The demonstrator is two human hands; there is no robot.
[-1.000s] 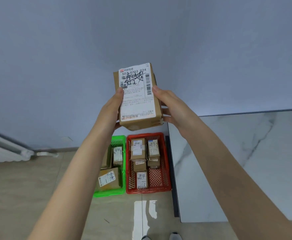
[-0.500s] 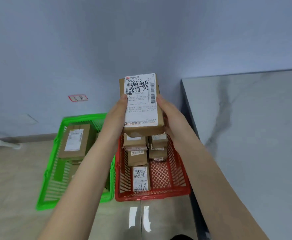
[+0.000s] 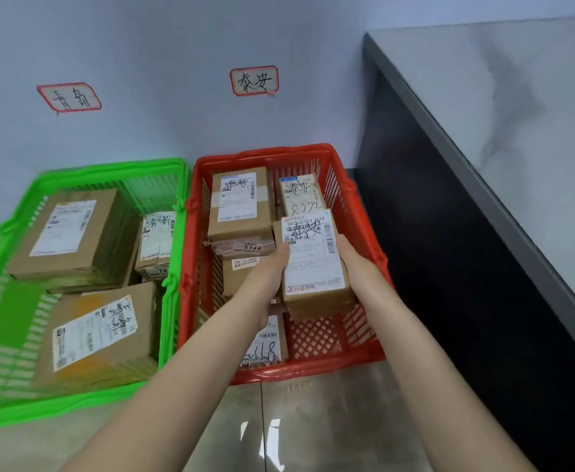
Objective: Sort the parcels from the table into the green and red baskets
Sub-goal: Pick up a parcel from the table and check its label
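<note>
Floor point(image 3: 313, 434): pale glossy tiles in front of the red basket point(image 3: 313, 369), which stands on them.
Left hand point(image 3: 269, 270): reaches over the red basket's front rim; thumb pressed on the left edge of the held parcel point(image 3: 313, 264), fingers hidden beneath it – clasping it.
Right hand point(image 3: 354, 264): over the red basket's right half, thumb along the parcel's right edge, fingers curled under – clasping the same parcel.
Held parcel: brown carton with a white shipping label facing up, low inside the red basket's right-middle part; whether it touches the cartons below cannot be told.
Red basket contents: near parcel point(image 3: 265, 349) by the front wall, a carton marked 5144 point(image 3: 245, 247) at the left-middle, two labelled cartons at the back – back-left carton point(image 3: 238, 202) and back-right carton point(image 3: 299, 194).
Green basket point(image 3: 41, 415): just left of the red basket, walls nearly touching; it holds a near large carton point(image 3: 98, 335), a far large carton point(image 3: 68, 229) and a small carton point(image 3: 156, 240).
Wall tags: one red-edged tag point(image 3: 254, 80) behind the red basket, another tag point(image 3: 69, 97) further left, above the green basket.
Tabletop point(image 3: 517, 114): marbled white slab with a dark side, right of the red basket.
</note>
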